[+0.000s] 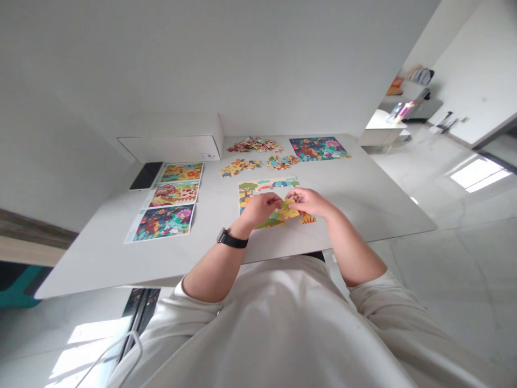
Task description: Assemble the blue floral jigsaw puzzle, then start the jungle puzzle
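A partly joined jigsaw puzzle [247, 187] with trees and animals on yellow lies before me on the table. Over its middle, my right hand [310, 202] pinches a yellow-green puzzle piece [288, 207] between thumb and fingers. My left hand [262, 208], with a black watch [232, 238] on its wrist, is closed just left of that piece. Its fingertips are drawn together, and whatever they grip is hidden. A loose orange-and-yellow piece [308, 219] rests by the puzzle's lower right.
Behind the puzzle lie a heap of pieces [255, 144] and two smaller groups, one yellow [238, 167], one bluish [280, 161]. A dark colourful puzzle [319, 148] is at back right. Left are a picture sheet [165, 222], a black tablet or phone [146, 176] and a white box [169, 146].
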The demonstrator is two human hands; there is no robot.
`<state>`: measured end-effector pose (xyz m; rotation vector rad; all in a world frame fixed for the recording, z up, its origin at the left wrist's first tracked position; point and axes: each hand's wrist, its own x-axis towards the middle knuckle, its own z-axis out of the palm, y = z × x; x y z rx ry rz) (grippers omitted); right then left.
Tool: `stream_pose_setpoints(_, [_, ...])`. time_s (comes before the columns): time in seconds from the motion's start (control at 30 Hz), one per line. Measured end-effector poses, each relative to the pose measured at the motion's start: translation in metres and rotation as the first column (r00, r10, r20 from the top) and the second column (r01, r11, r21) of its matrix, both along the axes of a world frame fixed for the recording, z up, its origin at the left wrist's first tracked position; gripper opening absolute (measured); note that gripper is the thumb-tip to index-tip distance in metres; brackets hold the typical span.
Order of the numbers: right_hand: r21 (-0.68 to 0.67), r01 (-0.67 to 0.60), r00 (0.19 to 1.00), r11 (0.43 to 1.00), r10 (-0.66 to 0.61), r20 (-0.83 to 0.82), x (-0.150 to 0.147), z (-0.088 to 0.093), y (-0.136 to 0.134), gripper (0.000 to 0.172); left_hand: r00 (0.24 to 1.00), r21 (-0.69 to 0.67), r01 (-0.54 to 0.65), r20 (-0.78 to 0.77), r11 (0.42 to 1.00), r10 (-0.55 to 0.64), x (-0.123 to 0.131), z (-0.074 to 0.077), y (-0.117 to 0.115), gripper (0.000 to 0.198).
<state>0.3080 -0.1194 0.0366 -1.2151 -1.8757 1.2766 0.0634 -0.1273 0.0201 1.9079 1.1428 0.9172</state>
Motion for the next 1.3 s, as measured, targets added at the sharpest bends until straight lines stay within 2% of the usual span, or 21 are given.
stream_pose_setpoints(0.1, [-0.031,0.023,0.998,0.999,-0.021,0.064,0.004,-0.002,-0.005,0.032,0.994,0.077,0.01,-0.106,0.997,-0.001,0.002,0.0,-0.004,0.015])
stream_pose_setpoints(0.23, [-0.051,0.049,0.981,0.998,-0.038,0.192,0.003,-0.008,-0.004,0.026,0.987,0.12,-0.016,-0.156,0.993,0.035,0.004,-0.002,-0.004,0.012])
stream_pose_setpoints(0.43, [-0.016,0.086,0.945,0.996,-0.076,0.317,-0.004,-0.012,0.002,0.02,0.954,0.075,-0.056,-0.289,0.996,0.075,0.005,-0.007,-0.003,0.015])
stream_pose_setpoints(0.6, [-0.028,0.084,0.903,0.996,-0.065,0.425,-0.008,-0.006,0.001,0.019,0.936,0.034,-0.049,-0.347,0.998,0.057,0.007,-0.007,-0.008,0.019])
stream_pose_setpoints(0.73, [0.04,0.056,0.828,0.998,-0.069,0.557,-0.013,0.004,-0.003,0.022,0.901,0.004,-0.057,-0.431,0.998,0.053,0.011,-0.001,-0.014,0.017])
stream_pose_setpoints(0.87, [0.157,-0.003,0.751,0.988,-0.102,0.653,-0.012,0.01,-0.004,0.019,0.826,-0.025,-0.046,-0.563,0.999,0.024,0.014,0.008,-0.018,0.019])
stream_pose_setpoints(0.93, [0.2,0.005,0.758,0.98,-0.135,0.638,-0.005,0.01,-0.003,0.019,0.806,-0.038,-0.044,-0.592,0.998,0.013,0.014,0.011,-0.019,0.021])
stream_pose_setpoints(1.07, [0.242,0.052,0.829,0.969,-0.177,0.531,0.021,0.004,-0.008,0.025,0.796,-0.044,-0.049,-0.605,0.998,0.012,0.015,0.013,-0.019,0.022])
stream_pose_setpoints(1.2, [0.327,-0.09,0.881,0.941,-0.077,0.466,0.049,-0.004,-0.021,0.039,0.787,-0.043,-0.05,-0.617,0.998,0.013,0.016,0.014,-0.02,0.022])
stream_pose_setpoints(1.3, [0.374,-0.192,0.89,0.907,0.0,0.457,0.062,-0.012,-0.03,0.046,0.787,-0.048,-0.057,-0.617,0.997,0.015,0.016,0.015,-0.021,0.023])
